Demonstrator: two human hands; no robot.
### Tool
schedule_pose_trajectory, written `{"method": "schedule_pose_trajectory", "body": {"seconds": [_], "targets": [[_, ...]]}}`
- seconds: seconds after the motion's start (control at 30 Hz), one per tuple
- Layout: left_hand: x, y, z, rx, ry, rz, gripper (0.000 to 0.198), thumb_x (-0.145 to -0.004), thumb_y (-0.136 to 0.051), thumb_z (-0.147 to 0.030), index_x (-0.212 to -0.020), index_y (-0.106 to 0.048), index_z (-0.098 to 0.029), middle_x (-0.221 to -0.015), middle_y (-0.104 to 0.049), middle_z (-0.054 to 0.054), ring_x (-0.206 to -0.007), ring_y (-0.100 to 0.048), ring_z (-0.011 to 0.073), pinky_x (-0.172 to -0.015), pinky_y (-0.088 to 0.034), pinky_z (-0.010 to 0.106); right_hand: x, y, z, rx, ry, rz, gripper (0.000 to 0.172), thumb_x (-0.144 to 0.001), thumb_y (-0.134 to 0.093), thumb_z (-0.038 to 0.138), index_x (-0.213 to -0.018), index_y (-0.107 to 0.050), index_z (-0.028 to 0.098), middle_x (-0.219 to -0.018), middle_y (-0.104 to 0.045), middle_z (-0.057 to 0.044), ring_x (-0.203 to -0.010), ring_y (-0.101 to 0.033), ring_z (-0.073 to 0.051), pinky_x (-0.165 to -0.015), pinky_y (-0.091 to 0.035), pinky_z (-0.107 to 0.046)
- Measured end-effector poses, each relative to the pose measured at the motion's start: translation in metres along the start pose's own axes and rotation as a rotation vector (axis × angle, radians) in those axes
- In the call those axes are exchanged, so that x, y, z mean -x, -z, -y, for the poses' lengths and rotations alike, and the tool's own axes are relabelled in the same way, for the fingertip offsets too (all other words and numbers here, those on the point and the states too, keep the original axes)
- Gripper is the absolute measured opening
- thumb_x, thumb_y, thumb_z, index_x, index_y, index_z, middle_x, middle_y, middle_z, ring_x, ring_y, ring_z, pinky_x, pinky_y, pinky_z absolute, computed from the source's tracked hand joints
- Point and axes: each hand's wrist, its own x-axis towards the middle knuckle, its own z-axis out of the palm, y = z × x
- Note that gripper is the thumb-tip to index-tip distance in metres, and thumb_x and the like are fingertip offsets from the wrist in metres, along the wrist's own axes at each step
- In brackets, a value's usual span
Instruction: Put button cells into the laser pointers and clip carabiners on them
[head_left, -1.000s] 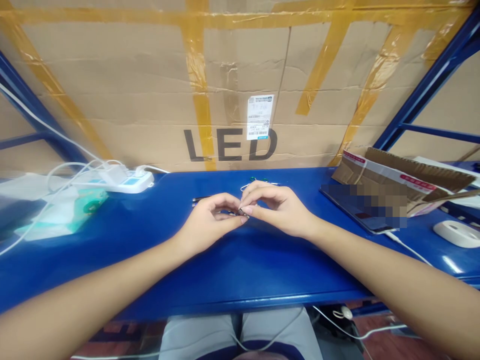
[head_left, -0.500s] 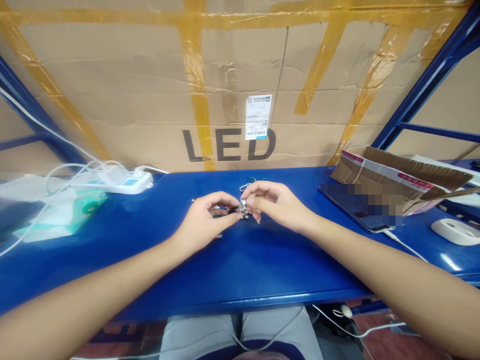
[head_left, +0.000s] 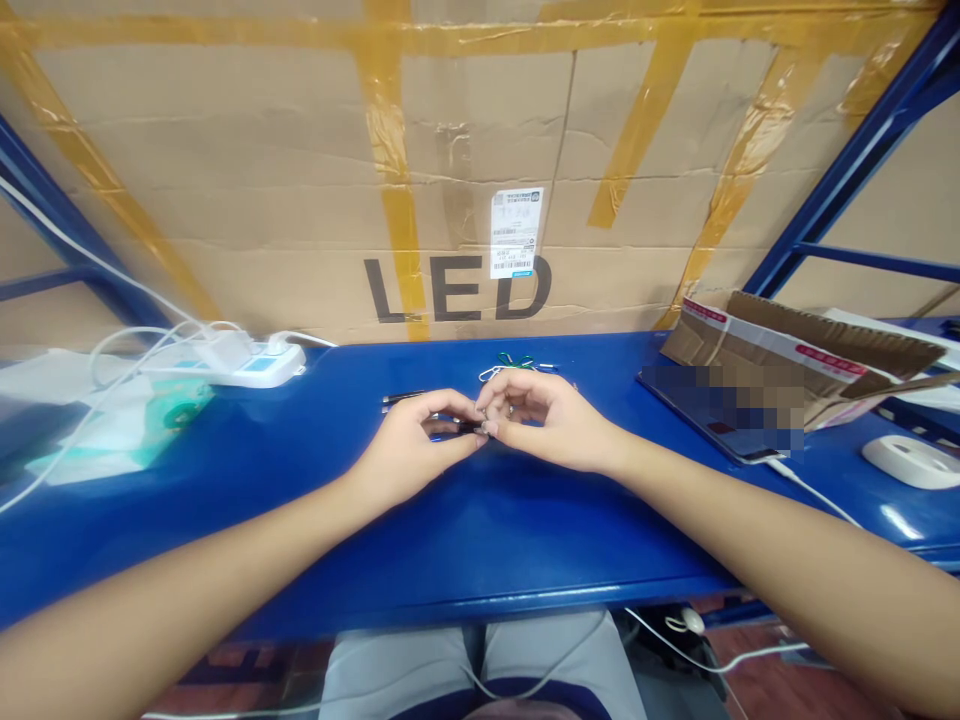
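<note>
My left hand [head_left: 409, 450] and my right hand [head_left: 547, 420] meet fingertip to fingertip over the middle of the blue shelf [head_left: 480, 540]. Both pinch a small dark metal piece [head_left: 480, 427], too small to name, between thumbs and forefingers. Just behind the hands lie a few loose paper clips [head_left: 510, 364], some green, and a dark pen [head_left: 401, 399] lies on the shelf behind my left hand.
A white power strip [head_left: 240, 362] with cables sits at the back left, beside white and green packets [head_left: 120, 425]. A phone [head_left: 720, 410] on a cable, a torn cardboard box [head_left: 810, 350] and a white device [head_left: 911, 462] lie at the right. A large taped "LED" carton [head_left: 465, 170] stands behind.
Half a second ago my right hand was lifted with a small silvery piece showing between the fingers; now it has dropped back and closed against my left fingertips, hiding most of the piece.
</note>
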Motion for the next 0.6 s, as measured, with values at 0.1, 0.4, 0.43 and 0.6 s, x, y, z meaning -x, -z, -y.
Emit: {"method": "schedule_pose_trajectory", "body": {"seconds": [0.1,0.4,0.43,0.6], "targets": [[0.0001,-0.0014,-0.0011,0.006,0.010,0.004,0.019,-0.075,-0.077,-0.027,-0.088,-0.069,-0.016,-0.094,-0.072,0.005,-0.092,-0.068,0.0189,-0.093,-0.054,0.034,0.0007,0.0001,0.0001,0.028,0.016,0.004,0.015,-0.079,-0.066,0.015,-0.093,-0.063,0.018,-0.085,-0.066,-0.002,-0.076,-0.062,-0.013,-0.070,-0.050,-0.028],[-0.0009,-0.0015,-0.0016,-0.046,0.018,0.022,0.016,-0.075,-0.076,-0.026,-0.086,-0.069,-0.016,-0.093,-0.072,0.004,-0.093,-0.068,0.0196,-0.093,-0.053,0.035,0.0025,-0.0035,-0.0016,0.192,0.069,-0.056,0.014,-0.077,-0.061,0.013,-0.090,-0.063,0.017,-0.081,-0.064,-0.002,-0.069,-0.059,-0.012,-0.065,-0.050,-0.027],[-0.0015,-0.0007,-0.0003,-0.044,0.016,0.018,0.016,-0.075,-0.076,-0.026,-0.086,-0.070,-0.016,-0.092,-0.072,0.004,-0.092,-0.068,0.0193,-0.093,-0.053,0.035,0.0027,-0.0040,-0.0016,0.229,0.089,-0.077,0.012,-0.078,-0.061,0.014,-0.090,-0.062,0.017,-0.081,-0.064,-0.002,-0.068,-0.059,-0.012,-0.064,-0.049,-0.026],[-0.0041,0.0030,0.0044,0.018,0.049,-0.024,0.020,-0.075,-0.078,-0.030,-0.088,-0.070,-0.017,-0.093,-0.073,0.005,-0.089,-0.068,0.0189,-0.085,-0.055,0.033,0.0052,-0.0004,-0.0001,0.503,0.354,-0.196,0.010,-0.080,-0.062,0.014,-0.090,-0.063,0.018,-0.077,-0.062,-0.001,-0.067,-0.055,-0.012,-0.063,-0.046,-0.026]]}}
